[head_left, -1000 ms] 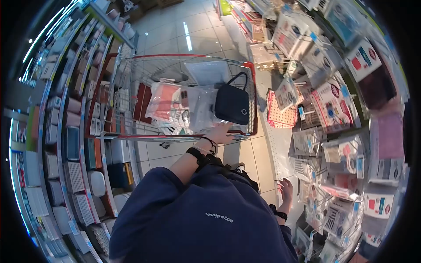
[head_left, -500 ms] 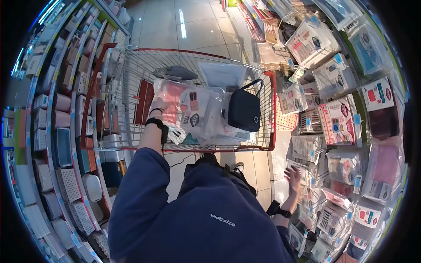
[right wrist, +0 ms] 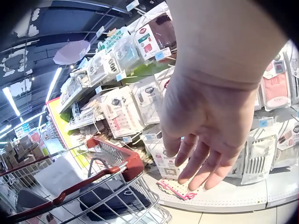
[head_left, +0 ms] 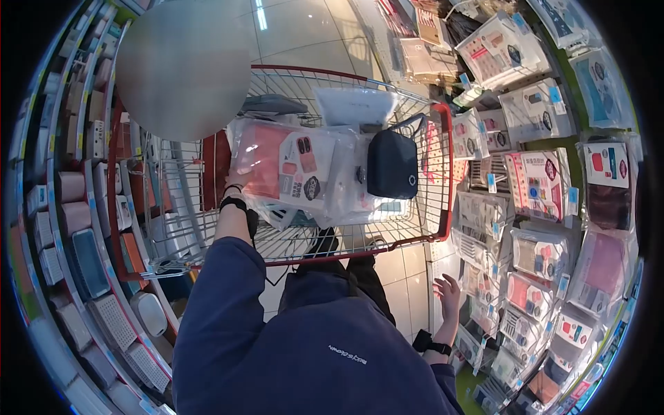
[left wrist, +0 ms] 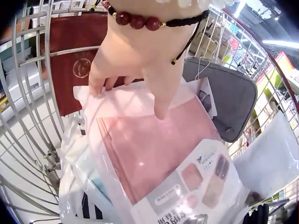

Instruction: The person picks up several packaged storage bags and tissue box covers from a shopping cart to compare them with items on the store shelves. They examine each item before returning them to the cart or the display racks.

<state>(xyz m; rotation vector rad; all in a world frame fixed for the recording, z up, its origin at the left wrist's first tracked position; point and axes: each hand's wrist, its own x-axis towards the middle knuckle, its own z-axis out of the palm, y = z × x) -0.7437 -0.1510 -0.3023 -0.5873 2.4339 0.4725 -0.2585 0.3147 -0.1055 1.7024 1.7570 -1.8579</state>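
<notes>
My left hand [head_left: 236, 181] is at the left edge of a clear package of pink fabric [head_left: 263, 155] inside the cart. In the left wrist view the hand [left wrist: 140, 58] grips the package's [left wrist: 154, 144] upper edge, thumb on top and fingers curled over the edge. A navy bag [head_left: 392, 164] sits at the right end of the cart, with other clear packages between. My right hand [head_left: 448, 294] hangs beside the right-hand shelves, holding nothing; in the right wrist view this hand [right wrist: 205, 126] has its fingers loosely extended.
The red-rimmed wire cart [head_left: 443, 173] stands before me. Behind the gripped package are a grey flat case [left wrist: 222, 95] and a dark red panel [left wrist: 72, 56]. Hanging packs [head_left: 536, 187] line the right; shelves of bins [head_left: 90, 259] line the left. A blurred round patch covers the upper left.
My left hand has gone from beside the navy bag to the pink package's left edge and taken hold. The cart's view has shifted. My right hand rose slightly, then lowered.
</notes>
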